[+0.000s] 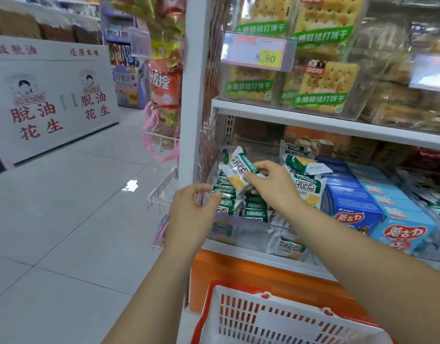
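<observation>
A clear bin [238,229] on the lower shelf holds several green-and-white snack packets [253,213]. My right hand [273,187] pinches one of these packets [236,167] and holds it tilted above the pile. My left hand [191,212] is at the bin's left front corner, its curled fingertips touching a packet [225,194] in the pile. A white and red shopping basket [283,319] sits below my arms at the bottom of the view.
Blue snack boxes [377,209] fill the shelf right of the bin. Cracker packs [320,80] and a price tag [258,53] sit on the shelf above. A white upright post [194,95] edges the shelving. Tiled floor [65,219] and a white display stand [52,95] lie to the left.
</observation>
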`<state>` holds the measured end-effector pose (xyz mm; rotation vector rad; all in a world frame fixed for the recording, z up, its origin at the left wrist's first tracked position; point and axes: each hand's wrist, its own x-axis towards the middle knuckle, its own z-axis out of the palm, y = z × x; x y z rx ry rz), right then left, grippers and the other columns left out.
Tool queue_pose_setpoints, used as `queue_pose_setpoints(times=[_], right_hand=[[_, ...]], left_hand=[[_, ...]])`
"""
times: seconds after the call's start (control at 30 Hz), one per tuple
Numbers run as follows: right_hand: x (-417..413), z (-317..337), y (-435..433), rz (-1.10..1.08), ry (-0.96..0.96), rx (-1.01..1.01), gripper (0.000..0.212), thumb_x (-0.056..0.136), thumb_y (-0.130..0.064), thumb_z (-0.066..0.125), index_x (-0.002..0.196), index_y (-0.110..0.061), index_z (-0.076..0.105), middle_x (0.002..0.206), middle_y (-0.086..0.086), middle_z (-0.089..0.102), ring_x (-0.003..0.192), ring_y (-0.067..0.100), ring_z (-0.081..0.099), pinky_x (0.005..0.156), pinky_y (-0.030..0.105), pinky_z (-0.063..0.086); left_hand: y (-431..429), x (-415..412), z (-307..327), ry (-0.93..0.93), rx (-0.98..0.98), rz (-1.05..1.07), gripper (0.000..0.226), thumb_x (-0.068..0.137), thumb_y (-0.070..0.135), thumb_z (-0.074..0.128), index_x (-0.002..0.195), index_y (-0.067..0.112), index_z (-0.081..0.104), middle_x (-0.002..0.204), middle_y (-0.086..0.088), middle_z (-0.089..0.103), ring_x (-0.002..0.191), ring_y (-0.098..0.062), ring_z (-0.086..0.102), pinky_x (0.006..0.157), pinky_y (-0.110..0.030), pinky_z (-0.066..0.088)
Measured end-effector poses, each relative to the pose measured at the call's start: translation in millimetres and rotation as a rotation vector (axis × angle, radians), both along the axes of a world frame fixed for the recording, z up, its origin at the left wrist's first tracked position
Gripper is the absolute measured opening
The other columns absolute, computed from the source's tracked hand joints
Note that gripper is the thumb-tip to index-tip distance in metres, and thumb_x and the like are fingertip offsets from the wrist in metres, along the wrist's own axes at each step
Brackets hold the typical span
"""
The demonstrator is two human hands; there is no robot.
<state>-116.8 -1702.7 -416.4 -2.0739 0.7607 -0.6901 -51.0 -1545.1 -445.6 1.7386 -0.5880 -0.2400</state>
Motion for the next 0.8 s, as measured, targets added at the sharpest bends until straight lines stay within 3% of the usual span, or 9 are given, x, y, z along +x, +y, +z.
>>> queue_pose_setpoints(times=[0.07,0.13,0.23,0.3,0.4,0.47,0.57,0.67,0.8], right_hand=[[20.5,-2.0,-5.3,-0.031,-0.046,0.131,0.034,0.09,-0.022,0.064,0.119,-0.009,0.054,0.121,0.013,0.057,0.084,0.026,0.064,0.085,0.043,0.054],[37.3,-6.6,-7.8,-0.059,-0.064,0.144,0.024,0.09,-0.018,0.065,0.109,-0.011,0.051,0.111,0.012,0.056,0.073,0.024,0.06,0.077,0.04,0.055],[51.1,-12.3,-8.2,-0.092,0.035,-0.141,0.014,0.089,-0.026,0.065,0.091,-0.014,0.058,0.093,0.003,0.061,0.082,0.021,0.057,0.07,0.03,0.044],[50.7,-12.6,-9.8,-0.111,0.103,-0.251,0.015,0.089,-0.035,0.063,0.086,-0.02,0.064,0.095,-0.001,0.068,0.086,0.018,0.06,0.07,0.03,0.046],[39.5,-8.3,-19.1,-0.059,0.203,-0.305,0.016,0.089,-0.038,0.061,0.088,-0.024,0.068,0.102,-0.002,0.07,0.091,0.017,0.062,0.075,0.031,0.05],[28.5,-2.2,-24.2,0.065,0.319,-0.319,0.027,0.091,-0.035,0.06,0.11,-0.017,0.069,0.118,0.003,0.067,0.103,0.018,0.06,0.087,0.028,0.047],[8.0,13.0,-25.3,0.185,0.387,-0.379,0.046,0.093,-0.033,0.058,0.134,-0.014,0.051,0.133,0.003,0.057,0.118,0.018,0.054,0.1,0.028,0.04],[-13.3,27.9,-27.1,0.225,0.354,-0.454,0.029,0.091,-0.024,0.062,0.118,-0.015,0.063,0.111,-0.002,0.065,0.096,0.007,0.059,0.091,0.021,0.046],[-18.5,28.0,-27.0,0.498,0.75,-0.58,0.027,0.087,-0.024,0.068,0.112,-0.015,0.066,0.104,-0.004,0.068,0.088,0.005,0.06,0.081,0.017,0.048]], left_hand=[[-3.6,5.1,-10.2,-0.035,0.037,-0.002,0.02,0.089,0.03,0.062,0.109,0.031,0.057,0.123,0.007,0.048,0.11,-0.012,0.052,0.1,-0.03,0.039],[-6.8,6.9,-16.7,-0.022,0.055,-0.028,0.029,0.091,0.025,0.061,0.119,0.024,0.058,0.129,0.005,0.046,0.111,-0.003,0.044,0.097,-0.019,0.03],[-11.6,6.1,-21.8,-0.017,0.059,-0.07,0.034,0.093,0.022,0.058,0.127,0.02,0.055,0.123,0.01,0.043,0.086,0.014,0.042,0.077,-0.001,0.025],[-14.0,5.1,-22.9,-0.024,0.074,-0.093,0.035,0.093,0.021,0.057,0.128,0.02,0.054,0.124,0.01,0.043,0.079,0.012,0.04,0.067,-0.002,0.027],[-14.6,4.3,-23.0,-0.06,0.087,-0.104,0.035,0.093,0.021,0.058,0.128,0.019,0.055,0.14,0.003,0.043,0.104,0.003,0.039,0.081,-0.008,0.025],[-13.5,3.2,-21.6,-0.068,0.107,-0.099,0.035,0.093,0.022,0.057,0.128,0.02,0.055,0.143,0.003,0.04,0.11,0.0,0.038,0.085,-0.01,0.023],[-11.5,1.8,-20.0,-0.08,0.152,-0.1,0.035,0.094,0.025,0.056,0.129,0.023,0.055,0.143,0.006,0.039,0.107,0.0,0.037,0.087,-0.013,0.024],[-10.1,0.5,-18.2,-0.076,0.16,-0.114,0.035,0.095,0.024,0.056,0.13,0.022,0.055,0.145,0.003,0.038,0.123,-0.008,0.04,0.094,-0.018,0.026],[-7.9,-0.5,-16.8,-0.071,0.177,-0.121,0.033,0.095,0.023,0.055,0.128,0.022,0.056,0.145,0.003,0.038,0.128,-0.012,0.041,0.091,-0.016,0.026]])
